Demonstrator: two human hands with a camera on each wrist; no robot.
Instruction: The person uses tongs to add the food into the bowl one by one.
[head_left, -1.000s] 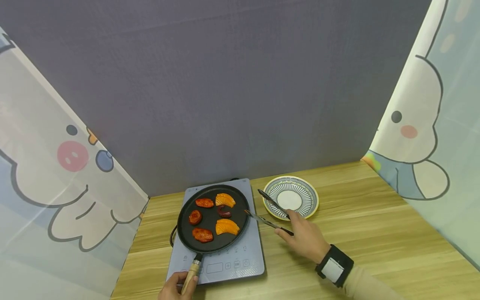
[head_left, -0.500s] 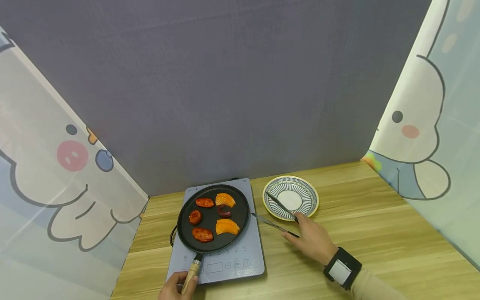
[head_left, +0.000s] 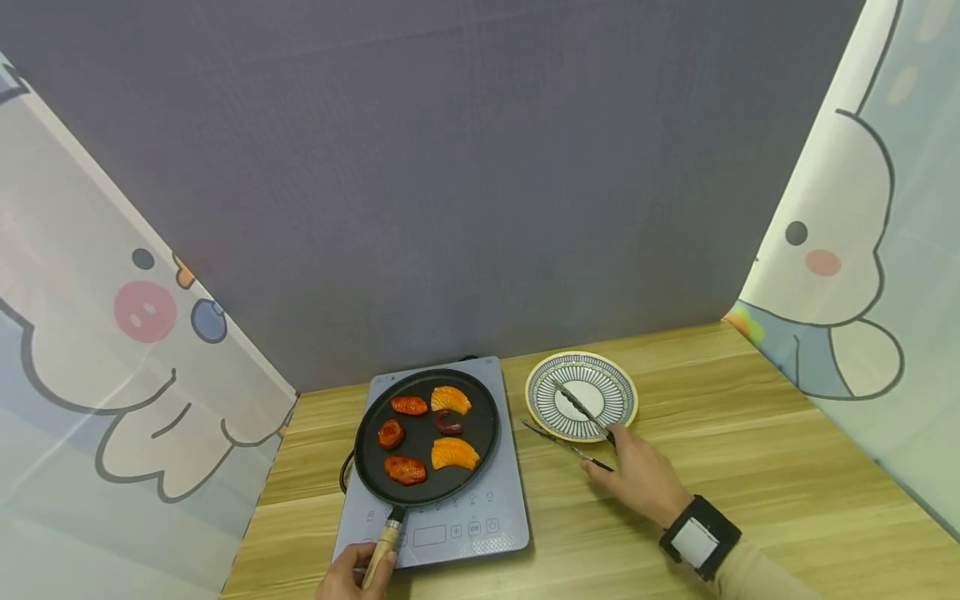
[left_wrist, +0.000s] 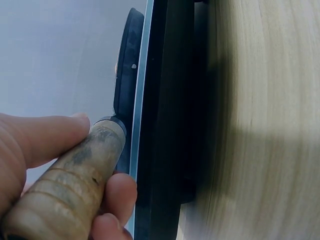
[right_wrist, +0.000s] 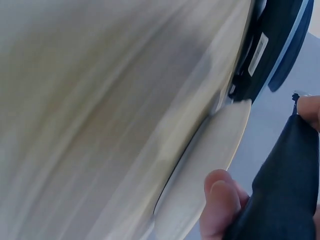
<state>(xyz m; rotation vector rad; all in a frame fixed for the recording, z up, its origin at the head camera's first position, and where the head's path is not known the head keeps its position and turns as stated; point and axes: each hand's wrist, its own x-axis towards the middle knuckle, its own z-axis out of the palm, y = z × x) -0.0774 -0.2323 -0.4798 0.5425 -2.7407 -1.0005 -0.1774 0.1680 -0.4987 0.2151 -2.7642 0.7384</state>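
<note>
My left hand (head_left: 348,577) grips the wooden handle (head_left: 381,552) of a round black frying pan (head_left: 431,479). In the left wrist view the thumb lies along that handle, with fingertips curled below. Two orange striped slices (head_left: 454,453), two browned wing-shaped pieces (head_left: 405,470), a round red-brown piece (head_left: 391,434) and a dark curved piece (head_left: 447,422) lie in the pan. My right hand (head_left: 643,482) holds black-handled tongs (head_left: 577,403), their arms spread with nothing between them. One arm overlaps the patterned plate (head_left: 628,392); the other points left of it.
The pan stands on a grey induction cooker (head_left: 510,500), its cable (head_left: 345,472) at the left. A wooden tabletop (head_left: 750,433) extends right. A dark grey cloth wall (head_left: 480,208) rises behind, with cartoon-printed panels (head_left: 810,333) at the sides.
My right hand has moved right with the tongs, from the pan's right edge to the plate. The left hand, the pan and the food pieces stay as they were.
</note>
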